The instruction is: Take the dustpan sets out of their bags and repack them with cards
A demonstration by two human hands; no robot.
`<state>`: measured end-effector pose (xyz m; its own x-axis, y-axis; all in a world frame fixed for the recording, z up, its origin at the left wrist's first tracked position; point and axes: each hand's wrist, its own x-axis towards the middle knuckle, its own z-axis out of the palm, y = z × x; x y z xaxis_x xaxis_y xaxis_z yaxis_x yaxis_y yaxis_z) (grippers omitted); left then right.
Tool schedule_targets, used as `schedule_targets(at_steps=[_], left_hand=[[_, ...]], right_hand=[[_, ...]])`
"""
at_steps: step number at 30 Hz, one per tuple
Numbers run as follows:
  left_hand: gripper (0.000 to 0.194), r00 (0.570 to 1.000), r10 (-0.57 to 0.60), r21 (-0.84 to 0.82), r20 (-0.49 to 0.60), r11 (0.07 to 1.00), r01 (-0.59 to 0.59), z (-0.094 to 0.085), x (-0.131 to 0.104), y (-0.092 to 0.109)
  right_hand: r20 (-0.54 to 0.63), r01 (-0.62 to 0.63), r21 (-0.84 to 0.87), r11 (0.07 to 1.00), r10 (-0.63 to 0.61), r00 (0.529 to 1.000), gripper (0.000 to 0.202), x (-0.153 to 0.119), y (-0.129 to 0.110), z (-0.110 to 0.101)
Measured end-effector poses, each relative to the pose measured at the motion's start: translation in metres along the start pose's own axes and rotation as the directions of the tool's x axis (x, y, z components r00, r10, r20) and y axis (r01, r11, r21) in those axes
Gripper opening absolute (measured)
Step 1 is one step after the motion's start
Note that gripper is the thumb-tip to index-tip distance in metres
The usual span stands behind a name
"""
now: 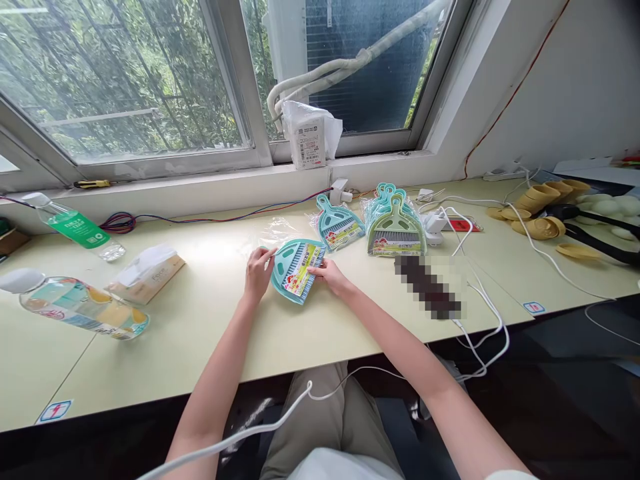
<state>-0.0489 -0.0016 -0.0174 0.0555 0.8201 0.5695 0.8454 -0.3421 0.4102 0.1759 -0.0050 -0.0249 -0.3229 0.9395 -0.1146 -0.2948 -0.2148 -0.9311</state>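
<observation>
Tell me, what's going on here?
A person's left hand grips the left rim of a turquoise plastic dustpan-and-brush set, while the right hand holds its other side by the printed label. It is on or just above the pale yellow table. Beyond it, to the right, lie another turquoise plastic set and a pile of them with a green one in front.

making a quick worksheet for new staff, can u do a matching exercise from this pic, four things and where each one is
Things
1. left hand
2. white wrapped packet
3. right hand
4. olive-green dustpan

Places
A. at the printed label of the held set
B. in front of some teal dustpans
C. at the rim of the held teal dustpan set
D. on the windowsill

Pairs: 1-C, 2-D, 3-A, 4-B
</observation>
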Motion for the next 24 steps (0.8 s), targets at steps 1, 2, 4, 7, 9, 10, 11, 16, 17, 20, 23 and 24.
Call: schedule_targets(at_steps=[1, 2, 4, 7, 9, 10, 11, 16, 17, 20, 23, 24], left_hand=[[0.033, 1.000, 0.019, -0.011, 0.017, 1.000, -0.019, 0.001, 0.000, 0.002], [0.033, 0.999, 0.030, -0.011, 0.026, 1.000, -0.029, 0.002, -0.001, 0.003], [0.032, 0.999, 0.029, 0.011, 0.014, 1.000, -0.029, 0.004, -0.001, 0.006], [0.031, 0.999, -0.019, 0.004, -0.048, 1.000, 0.019, 0.003, 0.000, 0.009], [0.031, 0.996, -0.061, -0.061, -0.071, 0.997, 0.056, 0.002, 0.000, 0.012], [0.031, 0.995, -0.075, -0.100, -0.071, 0.993, 0.067, 0.002, 0.000, 0.015], [0.030, 0.995, -0.080, -0.134, -0.067, 0.988, 0.071, 0.002, 0.000, 0.018], [0.028, 1.000, -0.012, -0.178, 0.015, 0.984, 0.015, 0.006, -0.005, 0.039], [0.028, 1.000, -0.012, -0.160, 0.011, 0.987, 0.013, 0.007, -0.007, 0.043], [0.043, 0.978, -0.157, -0.089, -0.136, 0.985, 0.146, 0.008, -0.008, 0.050], [0.076, 0.867, -0.449, -0.258, -0.215, 0.882, 0.393, 0.008, -0.004, 0.044], [0.075, 0.841, -0.527, -0.382, -0.127, 0.808, 0.449, 0.008, -0.002, 0.041]], right_hand=[[-0.029, 0.014, 0.013, 1.000, -0.013, 0.999, 0.027, 0.001, 0.001, -0.001], [-0.060, 0.030, 0.028, 0.999, -0.028, 0.998, 0.028, 0.002, 0.001, -0.001], [-0.118, 0.070, 0.058, 0.996, -0.063, 0.991, 0.027, 0.003, 0.001, -0.004], [-0.138, 0.107, 0.080, 0.991, -0.095, 0.986, 0.024, 0.003, -0.001, -0.006], [-0.090, 0.099, 0.069, 0.993, -0.093, 0.992, 0.023, 0.001, -0.002, -0.004], [-0.060, 0.089, 0.057, 0.994, -0.085, 0.995, 0.023, 0.000, -0.003, -0.003], [-0.034, 0.077, 0.043, 0.996, -0.076, 0.997, 0.024, -0.001, -0.003, 0.000], [-0.088, 0.108, 0.059, 0.992, -0.102, 0.991, 0.029, -0.003, 0.001, 0.008], [-0.123, 0.126, 0.073, 0.989, -0.117, 0.986, 0.028, -0.003, 0.001, 0.008], [-0.201, 0.160, 0.110, 0.981, -0.136, 0.970, 0.026, -0.002, 0.000, 0.007], [-0.213, 0.161, 0.146, 0.976, -0.128, 0.969, 0.026, -0.002, -0.001, 0.006], [-0.205, 0.156, 0.156, 0.975, -0.122, 0.971, 0.026, -0.003, -0.001, 0.006]])
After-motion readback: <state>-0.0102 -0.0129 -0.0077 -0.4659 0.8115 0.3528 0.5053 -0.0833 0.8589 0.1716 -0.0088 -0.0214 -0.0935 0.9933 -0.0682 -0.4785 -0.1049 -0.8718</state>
